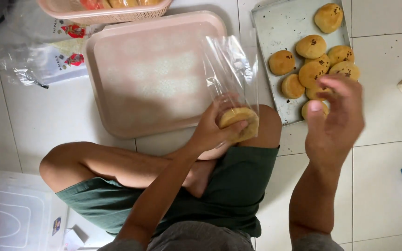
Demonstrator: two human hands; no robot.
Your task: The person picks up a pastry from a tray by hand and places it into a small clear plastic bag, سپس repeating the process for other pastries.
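White tiled floor (33, 125), and the person sits cross-legged on it, everything within reach. Biggest thing down here is the pink tray (150, 74), bare, straight ahead; beside it on the right the metal baking sheet (280, 28) with its cluster of golden buns (311, 46), some dotted with dark seeds. At the top edge, a pink basket (103, 14) above a pile of plastic packets (47, 60).

Now the hands. The left hand (215, 128) has its grip clenched around a clear plastic bag (233, 65) with one bun (240, 122) sitting low inside, just over the knee. The right hand (338, 116) hovers above the sheet's near corner, fingers loose, blurred — holding nothing, as far as I can tell.

The risk, I'd say: the bag's mouth stands open and floppy, so one tilt could send that bun onto the floor — or too hard a squeeze could dent it.
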